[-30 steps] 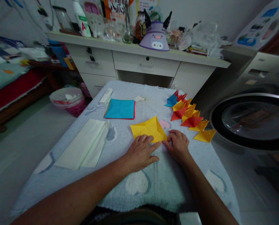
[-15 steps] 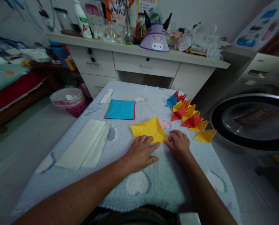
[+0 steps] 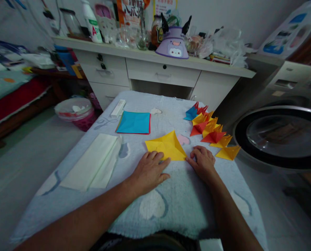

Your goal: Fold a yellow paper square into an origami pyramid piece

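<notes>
Yellow origami paper (image 3: 168, 144), one sheet: partly folded, on the cloth-covered counter (image 3: 187, 205) directly before the person; near edge straight, far corner peaked, creases visible across its face.

Left hand (image 3: 149, 172), one: slid a little leftward along the near edge over the last second. Fingers spread and almost flat, tips resting on the paper's near-left part, gripping nothing; thumb out on the cloth.

Right hand (image 3: 204, 164), one: eased slightly outward. Fingers loosely curled, forward tip at the paper's right corner; whether it touches or lies just beside, and whether anything is pinched, cannot be told.

Change noted: hands wider apart, more of the near edge uncovered between them. Paper's place and outline practically the same. Judgement: the near fold seems pressed down along its right stretch, with the left hand acting as an anchor; the sheet lies steady.

Also on the counter: square paper stack (image 3: 134, 122), blue on top, red edge showing, beyond the sheet to the left; small white box (image 3: 118, 108), just beside the stack; folded pale sheet (image 3: 92, 162), left; folded paper pieces (image 3: 215, 134), yellow, red and blue, in a slanting row at right, well apart from the left hand.
</notes>
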Tool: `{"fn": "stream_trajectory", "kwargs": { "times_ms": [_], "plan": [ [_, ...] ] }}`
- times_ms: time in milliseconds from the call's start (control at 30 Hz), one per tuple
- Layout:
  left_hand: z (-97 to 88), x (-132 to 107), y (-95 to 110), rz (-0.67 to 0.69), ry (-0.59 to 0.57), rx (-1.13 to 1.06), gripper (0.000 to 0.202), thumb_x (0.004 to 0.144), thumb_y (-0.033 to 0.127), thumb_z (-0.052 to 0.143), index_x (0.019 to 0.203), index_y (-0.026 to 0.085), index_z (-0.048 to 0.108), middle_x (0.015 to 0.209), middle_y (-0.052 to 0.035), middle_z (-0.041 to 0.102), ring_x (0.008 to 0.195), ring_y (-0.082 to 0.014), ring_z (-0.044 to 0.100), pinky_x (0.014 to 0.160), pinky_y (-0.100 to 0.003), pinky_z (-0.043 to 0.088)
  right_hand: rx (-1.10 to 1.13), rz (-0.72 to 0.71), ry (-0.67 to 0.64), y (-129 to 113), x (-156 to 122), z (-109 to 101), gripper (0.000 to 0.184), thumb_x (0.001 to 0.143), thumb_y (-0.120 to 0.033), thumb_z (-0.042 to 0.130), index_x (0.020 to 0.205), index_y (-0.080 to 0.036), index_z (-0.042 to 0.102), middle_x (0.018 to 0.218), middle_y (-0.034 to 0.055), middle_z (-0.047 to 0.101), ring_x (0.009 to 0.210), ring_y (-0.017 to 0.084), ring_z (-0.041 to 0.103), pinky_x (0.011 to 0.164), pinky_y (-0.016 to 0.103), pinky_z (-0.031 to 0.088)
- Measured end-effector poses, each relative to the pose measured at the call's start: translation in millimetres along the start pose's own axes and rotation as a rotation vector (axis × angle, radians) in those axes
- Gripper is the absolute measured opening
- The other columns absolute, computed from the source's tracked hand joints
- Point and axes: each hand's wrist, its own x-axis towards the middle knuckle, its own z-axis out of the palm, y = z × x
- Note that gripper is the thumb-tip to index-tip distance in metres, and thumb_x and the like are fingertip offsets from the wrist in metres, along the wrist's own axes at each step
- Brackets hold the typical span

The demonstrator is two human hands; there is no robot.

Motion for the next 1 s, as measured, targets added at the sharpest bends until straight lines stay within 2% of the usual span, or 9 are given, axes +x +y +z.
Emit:
{"fn": "stream_trajectory", "kwargs": {
  "times_ms": [167,267,433,600,733,800,867,933,1000],
  "plan": [
    [-7.5,1,-6,-0.050,0.004,0.080,0.022,0.091,0.037,0.057,0.097,0.018,0.066,0.097,-0.0071,0.065,0.095,-0.0249,0.056,0.083,-0.040,0.039,0.018,-0.005,-0.028,14,3,1,0.019,0.081,-0.043,0.063,0.085,-0.024,0.064,0.126,0.0075,0.054,0.115,0.032,0.046,0.093,0.052,0.035],
    [-8.4,0,-9,-0.043,0.031,0.128,0.023,0.094,0.025,0.050,0.082,0.017,0.068,0.083,-0.0075,0.065,0.084,-0.0230,0.058,0.076,-0.039,0.039,0.007,-0.014,-0.022,22,5,2,0.021,0.081,-0.044,0.062,0.083,-0.024,0.065,0.126,0.0079,0.054,0.112,0.032,0.048,0.091,0.051,0.036],
    [-9.8,-2,-13,-0.020,0.051,0.180,0.021,0.089,0.014,0.052,0.074,0.017,0.067,0.075,-0.0064,0.065,0.075,-0.0219,0.059,0.068,-0.038,0.037,-0.001,-0.017,-0.008,26,7,4,0.022,0.080,-0.046,0.062,0.082,-0.024,0.065,0.125,0.0073,0.055,0.112,0.031,0.049,0.090,0.050,0.037],
    [-9.4,-1,-22,-0.047,0.141,0.140,0.028,0.091,0.021,0.049,0.069,0.018,0.066,0.070,-0.0051,0.065,0.070,-0.0199,0.058,0.066,-0.036,0.036,0.031,-0.017,-0.013,29,9,3,0.021,0.078,-0.044,0.064,0.081,-0.023,0.066,0.123,0.0072,0.057,0.110,0.030,0.050,0.089,0.047,0.038],
    [-11.6,3,-31,-0.149,0.207,0.003,0.024,0.088,0.024,0.051,0.068,0.017,0.062,0.070,-0.0044,0.063,0.071,-0.0195,0.058,0.069,-0.036,0.040,0.103,-0.013,0.004,28,10,0,0.017,0.077,-0.039,0.063,0.080,-0.022,0.065,0.116,0.0083,0.060,0.108,0.029,0.053,0.089,0.046,0.039],
    [-13.5,6,-36,-0.246,0.286,-0.098,0.017,0.086,0.022,0.052,0.072,0.018,0.061,0.076,-0.0045,0.063,0.077,-0.0204,0.058,0.073,-0.035,0.043,0.206,-0.025,0.090,25,10,-4,0.015,0.079,-0.036,0.059,0.081,-0.021,0.062,0.109,0.0089,0.063,0.104,0.027,0.056,0.091,0.045,0.040],
    [-13.9,9,-41,-0.311,0.371,-0.192,0.009,0.083,0.019,0.053,0.085,0.018,0.062,0.090,-0.0059,0.063,0.091,-0.0224,0.057,0.082,-0.037,0.045,0.327,-0.039,0.205,18,9,-10,0.015,0.081,-0.035,0.055,0.085,-0.021,0.058,0.104,0.0090,0.064,0.102,0.025,0.057,0.091,0.043,0.042],
    [-11.9,11,-45,-0.329,0.421,-0.257,0.021,0.082,0.015,0.051,0.100,0.019,0.062,0.105,-0.0071,0.061,0.104,-0.0239,0.054,0.093,-0.040,0.044,0.395,-0.049,0.282,7,6,-18,0.016,0.081,-0.034,0.054,0.088,-0.021,0.057,0.105,0.0092,0.065,0.101,0.025,0.058,0.087,0.041,0.044],
    [-7.4,13,-49,-0.309,0.423,-0.309,0.033,0.082,0.010,0.048,0.110,0.021,0.060,0.114,-0.0070,0.058,0.112,-0.0235,0.052,0.100,-0.042,0.042,0.450,-0.078,0.259,-9,2,-29,0.016,0.082,-0.032,0.053,0.092,-0.021,0.058,0.102,0.0083,0.065,0.091,0.022,0.060,0.076,0.035,0.047]
  ]
}}
